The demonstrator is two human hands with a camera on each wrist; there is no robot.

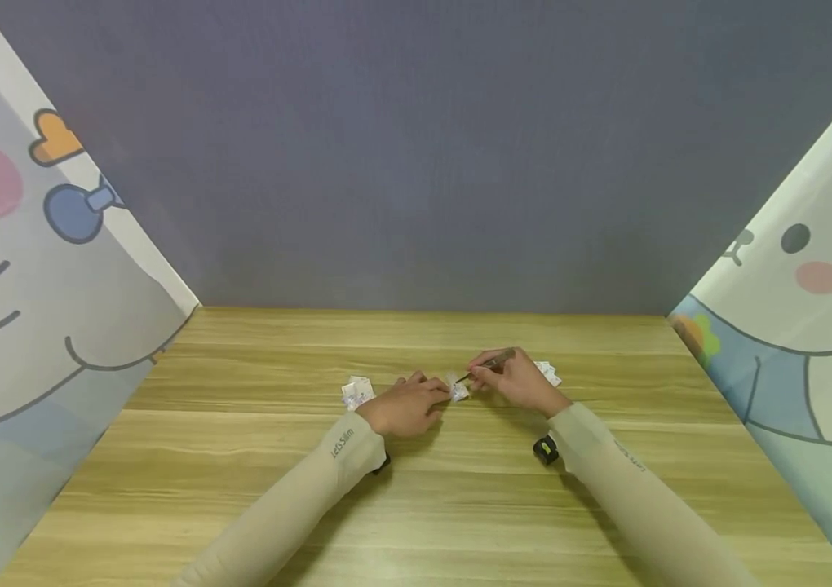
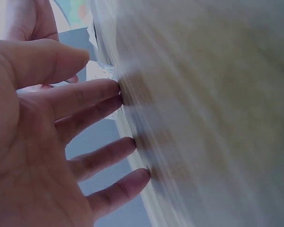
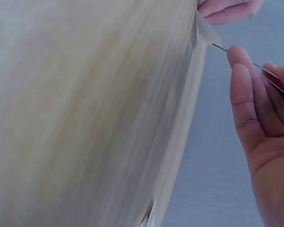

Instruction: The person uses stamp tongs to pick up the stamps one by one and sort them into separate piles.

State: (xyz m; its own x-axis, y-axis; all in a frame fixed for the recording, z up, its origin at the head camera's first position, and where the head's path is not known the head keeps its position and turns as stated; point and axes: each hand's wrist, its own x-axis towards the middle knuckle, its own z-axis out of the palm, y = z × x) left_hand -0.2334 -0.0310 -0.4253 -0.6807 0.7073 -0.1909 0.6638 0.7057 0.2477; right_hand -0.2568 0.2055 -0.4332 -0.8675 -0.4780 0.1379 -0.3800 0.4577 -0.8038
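A small white piece with purple print (image 1: 459, 392), like a sticker or sheet of paper, lies on the table between the hands. My left hand (image 1: 407, 405) rests its fingertips on the wood at the left edge of this piece; in the left wrist view its fingers are spread and fairly straight. Slim dark tweezers (image 1: 488, 364) are pinched in my right hand (image 1: 515, 380). Their tip points down-left to the top of the printed piece. In the right wrist view, the tweezers' thin metal tip (image 3: 219, 47) meets a lifted pale flap (image 3: 207, 34).
White printed pieces (image 1: 358, 391) lie in a small pile left of my left hand. More white pieces (image 1: 548, 372) sit behind my right hand. A black wrist device (image 1: 546, 450) shows under the right sleeve. A grey wall stands behind the wooden table (image 1: 416, 505).
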